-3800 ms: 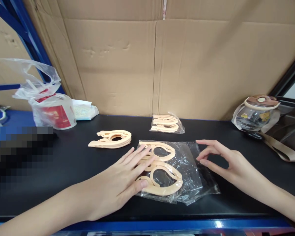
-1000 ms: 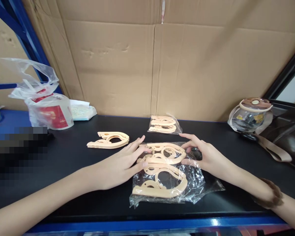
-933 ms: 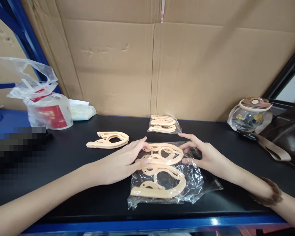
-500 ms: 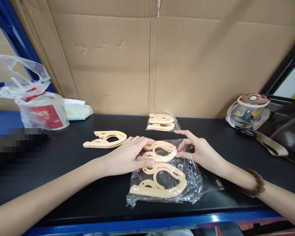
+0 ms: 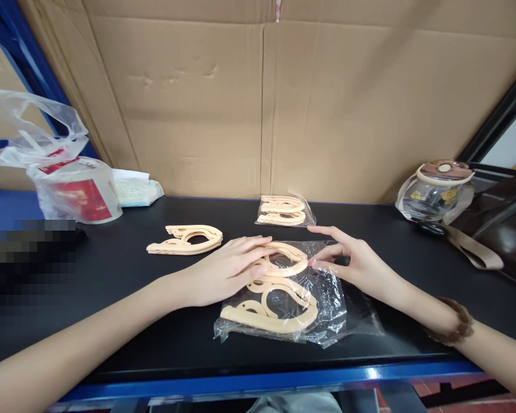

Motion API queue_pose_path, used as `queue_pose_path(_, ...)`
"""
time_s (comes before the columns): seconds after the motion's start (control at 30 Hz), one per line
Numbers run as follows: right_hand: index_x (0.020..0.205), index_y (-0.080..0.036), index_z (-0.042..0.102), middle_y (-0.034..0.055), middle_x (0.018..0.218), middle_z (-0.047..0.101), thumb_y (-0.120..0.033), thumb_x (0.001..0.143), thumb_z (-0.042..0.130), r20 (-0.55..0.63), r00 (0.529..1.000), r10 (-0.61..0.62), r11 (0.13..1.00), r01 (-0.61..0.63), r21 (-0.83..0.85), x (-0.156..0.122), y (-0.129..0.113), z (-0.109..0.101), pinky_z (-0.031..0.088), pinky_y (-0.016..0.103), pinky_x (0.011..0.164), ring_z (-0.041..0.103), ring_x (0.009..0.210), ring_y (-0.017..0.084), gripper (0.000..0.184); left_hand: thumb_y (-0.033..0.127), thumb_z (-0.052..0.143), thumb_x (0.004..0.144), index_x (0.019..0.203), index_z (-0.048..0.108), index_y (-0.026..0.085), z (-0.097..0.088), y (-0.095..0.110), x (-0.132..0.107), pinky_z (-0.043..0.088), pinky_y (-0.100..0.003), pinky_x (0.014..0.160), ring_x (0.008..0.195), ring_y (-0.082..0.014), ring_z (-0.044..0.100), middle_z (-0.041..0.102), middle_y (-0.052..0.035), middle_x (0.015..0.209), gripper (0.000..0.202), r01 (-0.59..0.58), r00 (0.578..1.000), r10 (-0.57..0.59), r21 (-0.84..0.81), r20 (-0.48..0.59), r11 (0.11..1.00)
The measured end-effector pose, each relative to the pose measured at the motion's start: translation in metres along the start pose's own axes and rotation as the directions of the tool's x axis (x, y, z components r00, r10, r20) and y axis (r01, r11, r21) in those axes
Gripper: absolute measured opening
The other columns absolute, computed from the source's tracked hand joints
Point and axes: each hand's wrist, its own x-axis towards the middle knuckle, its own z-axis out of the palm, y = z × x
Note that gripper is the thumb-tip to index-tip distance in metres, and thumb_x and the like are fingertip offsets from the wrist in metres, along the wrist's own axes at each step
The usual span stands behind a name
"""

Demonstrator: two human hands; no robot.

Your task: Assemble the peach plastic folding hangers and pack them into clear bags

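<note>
Two beige folding clothes hangers lie in a clear plastic bag (image 5: 333, 307) in front of me, the nearer hanger (image 5: 279, 327) in full view and the farther hanger (image 5: 294, 269) partly covered. Across the left part of the farther hanger rests my left hand (image 5: 227, 269), flat with fingers outstretched. My right hand (image 5: 348, 255) is at the right end of that hanger, its index finger extended and the thumb and other fingertips touching the curved end or the film over it. Left of the bag, a stack of beige folding hangers (image 5: 184, 246) lies close to my left hand.
A smaller bagged set of hangers (image 5: 282, 217) lies at the back of the black table (image 5: 189, 344). A plastic-wrapped roll (image 5: 83, 189) and a soft packet (image 5: 137, 189) stand at left. At right is a clear jar (image 5: 430, 192) with a strap. Cardboard (image 5: 189, 103) walls the back.
The bag with its hangers has shifted slightly left and away from me. My left hand has flattened, its fingers now closer together over the hanger; my right hand keeps touching the hanger's end.
</note>
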Motion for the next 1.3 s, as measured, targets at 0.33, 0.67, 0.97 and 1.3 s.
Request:
queue_pose_path(0.33,0.133,-0.025,0.040,0.0005,0.085,0.075,-0.035,0.086,0.058,-0.034,0.999,0.007,1.000,-0.007,0.017,0.002,0.006,-0.013,0.053,0.037,0.080,0.071,0.079,0.020,0.052,0.054,0.035,0.094,0.148,0.023,0.033,-0.037,-0.017,-0.010,0.015,-0.046,0.115,0.143,-0.0261,0.015,0.017,0.0008,0.157,0.059,0.138,0.981,-0.116,0.131,-0.158,0.982)
queue_pose_path(0.67,0.123,-0.023,0.048,0.0005,0.074,0.072,-0.044,0.088,0.054,-0.176,0.983,-0.051,0.986,0.021,-0.167,0.003,0.010,-0.030,0.053,0.032,0.065,0.066,0.061,0.016,0.041,0.060,0.058,0.072,0.119,0.059,0.015,-0.085,-0.077,-0.047,0.050,-0.033,0.087,0.101,-0.0232,0.063,0.065,0.0025,0.115,0.065,0.438,0.899,-0.431,0.203,-0.077,0.876)
queue_pose_path(0.97,0.118,-0.021,0.052,0.0024,0.078,0.070,-0.043,0.090,0.051,-0.256,0.957,-0.138,0.970,0.078,-0.232,0.001,0.006,-0.029,0.052,0.033,0.067,0.064,0.068,0.017,0.035,0.058,0.060,0.074,0.121,0.053,0.021,-0.082,-0.056,-0.031,0.047,-0.041,0.094,0.112,-0.0298,0.057,0.061,-0.0071,0.121,0.060,0.357,0.914,-0.322,0.110,-0.247,0.928)
queue_pose_path(1.3,0.135,-0.028,0.041,0.0058,0.138,0.050,-0.045,0.077,0.069,-0.059,0.906,-0.418,0.884,0.391,-0.257,-0.007,-0.032,-0.009,0.041,0.043,0.104,0.048,0.126,0.026,0.067,0.039,0.065,0.076,0.132,0.037,0.023,-0.022,0.022,0.004,0.044,-0.038,0.098,0.117,-0.0248,0.050,0.048,-0.0084,0.127,0.065,-0.173,0.907,0.191,0.083,-0.375,0.981)
